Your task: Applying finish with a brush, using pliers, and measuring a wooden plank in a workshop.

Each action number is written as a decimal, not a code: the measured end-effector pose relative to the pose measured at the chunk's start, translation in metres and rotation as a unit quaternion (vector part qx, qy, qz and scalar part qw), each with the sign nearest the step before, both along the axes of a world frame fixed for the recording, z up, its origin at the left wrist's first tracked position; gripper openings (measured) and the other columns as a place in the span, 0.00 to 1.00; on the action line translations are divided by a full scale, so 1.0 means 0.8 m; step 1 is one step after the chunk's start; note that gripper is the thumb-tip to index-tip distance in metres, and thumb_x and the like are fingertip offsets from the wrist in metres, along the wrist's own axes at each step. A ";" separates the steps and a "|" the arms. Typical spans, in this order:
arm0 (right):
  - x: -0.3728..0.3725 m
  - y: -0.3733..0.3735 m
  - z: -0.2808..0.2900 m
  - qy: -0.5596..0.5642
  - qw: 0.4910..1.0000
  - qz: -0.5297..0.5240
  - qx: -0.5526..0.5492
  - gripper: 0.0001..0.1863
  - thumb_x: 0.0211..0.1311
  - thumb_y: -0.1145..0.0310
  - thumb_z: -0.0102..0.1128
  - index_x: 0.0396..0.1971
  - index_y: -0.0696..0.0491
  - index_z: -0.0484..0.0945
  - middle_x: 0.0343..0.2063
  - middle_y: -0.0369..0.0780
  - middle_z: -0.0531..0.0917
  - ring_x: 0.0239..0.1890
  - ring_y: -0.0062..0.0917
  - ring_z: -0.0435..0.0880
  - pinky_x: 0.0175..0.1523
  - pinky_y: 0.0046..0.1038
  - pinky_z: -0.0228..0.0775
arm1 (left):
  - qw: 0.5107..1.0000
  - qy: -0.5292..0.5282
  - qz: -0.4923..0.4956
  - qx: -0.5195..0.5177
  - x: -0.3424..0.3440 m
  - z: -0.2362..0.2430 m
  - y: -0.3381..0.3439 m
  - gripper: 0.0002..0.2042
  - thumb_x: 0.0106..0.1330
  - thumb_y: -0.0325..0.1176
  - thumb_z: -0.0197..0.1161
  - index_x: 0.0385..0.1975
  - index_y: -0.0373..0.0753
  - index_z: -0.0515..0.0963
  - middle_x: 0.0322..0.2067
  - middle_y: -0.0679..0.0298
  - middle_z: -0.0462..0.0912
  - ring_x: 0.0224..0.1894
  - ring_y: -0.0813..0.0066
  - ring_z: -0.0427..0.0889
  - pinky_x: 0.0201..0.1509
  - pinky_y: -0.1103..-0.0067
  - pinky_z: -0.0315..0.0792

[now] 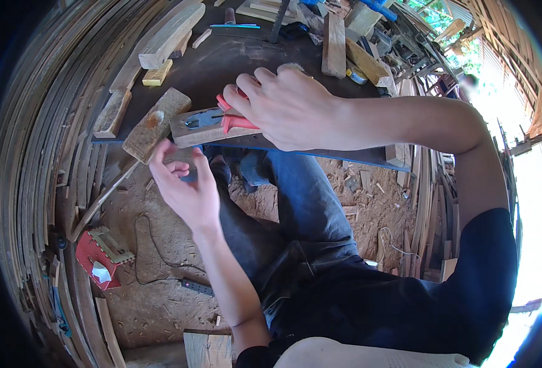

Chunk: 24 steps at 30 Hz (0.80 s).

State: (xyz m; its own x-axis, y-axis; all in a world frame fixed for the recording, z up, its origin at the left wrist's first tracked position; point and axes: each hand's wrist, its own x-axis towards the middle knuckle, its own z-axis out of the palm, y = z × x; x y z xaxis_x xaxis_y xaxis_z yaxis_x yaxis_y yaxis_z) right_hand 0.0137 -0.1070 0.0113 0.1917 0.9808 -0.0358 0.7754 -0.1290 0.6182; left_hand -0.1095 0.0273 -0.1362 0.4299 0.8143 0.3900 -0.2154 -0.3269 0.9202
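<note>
My right hand (292, 107) is closed around red-handled pliers (239, 123), reaching in from the right. Their grey jaws lie over a wooden piece (212, 132) along the near edge of the dark worktable; whether the jaws grip something, I cannot tell. My left hand (188, 190) is held below that edge, fingers apart and curved, with nothing visible in it. Its fingertips, slightly blurred, are next to the lower end of a thick wooden block (157, 124) with an orange-brown patch. That block sits at the left end of the wooden piece.
Wood blocks (172, 35) lie on the dark worktable (240, 52) at far left, with another upright-looking block (333, 46) at far right. Long timber strips (22, 159) line the left. On the dirt floor are a red box (96, 260) and a power strip (197, 287).
</note>
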 end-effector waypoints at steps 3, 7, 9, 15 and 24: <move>0.004 -0.004 -0.013 -0.030 0.999 0.024 0.038 0.28 0.59 0.60 0.69 0.56 0.57 0.74 0.36 0.39 0.77 0.35 0.28 0.82 0.30 0.31 0.72 | 0.980 0.148 -0.044 0.123 -0.005 0.005 0.027 0.29 0.66 0.44 0.76 0.63 0.38 0.77 0.47 0.57 0.80 0.30 0.68 0.78 0.40 0.70 0.76; 0.000 -0.009 -0.028 -0.027 0.997 0.009 0.072 0.27 0.61 0.56 0.68 0.56 0.56 0.74 0.36 0.39 0.78 0.37 0.28 0.82 0.30 0.31 0.71 | 0.959 0.219 -0.007 0.178 -0.003 0.020 0.040 0.28 0.63 0.51 0.78 0.57 0.40 0.81 0.48 0.56 0.81 0.35 0.62 0.83 0.41 0.65 0.76; -0.004 -0.012 -0.033 -0.017 0.996 -0.011 0.090 0.26 0.63 0.56 0.67 0.56 0.55 0.74 0.37 0.40 0.78 0.36 0.29 0.83 0.30 0.30 0.71 | 0.958 0.230 -0.020 0.168 -0.008 0.024 0.041 0.27 0.64 0.50 0.77 0.57 0.39 0.81 0.47 0.56 0.81 0.36 0.61 0.83 0.41 0.65 0.76; 0.003 -0.020 -0.040 0.056 0.995 -0.027 0.074 0.27 0.61 0.56 0.70 0.56 0.53 0.74 0.38 0.40 0.79 0.35 0.32 0.85 0.31 0.31 0.72 | 0.986 0.110 -0.088 0.093 -0.013 0.006 0.042 0.18 0.76 0.43 0.66 0.54 0.34 0.81 0.48 0.55 0.81 0.42 0.60 0.83 0.45 0.67 0.76; 0.021 -0.027 -0.038 0.102 0.992 -0.011 0.070 0.27 0.61 0.54 0.71 0.56 0.49 0.75 0.42 0.38 0.81 0.39 0.31 0.86 0.35 0.33 0.74 | 0.993 0.029 -0.032 0.107 0.014 -0.016 0.019 0.15 0.85 0.38 0.50 0.54 0.30 0.74 0.53 0.48 0.82 0.54 0.57 0.83 0.56 0.66 0.75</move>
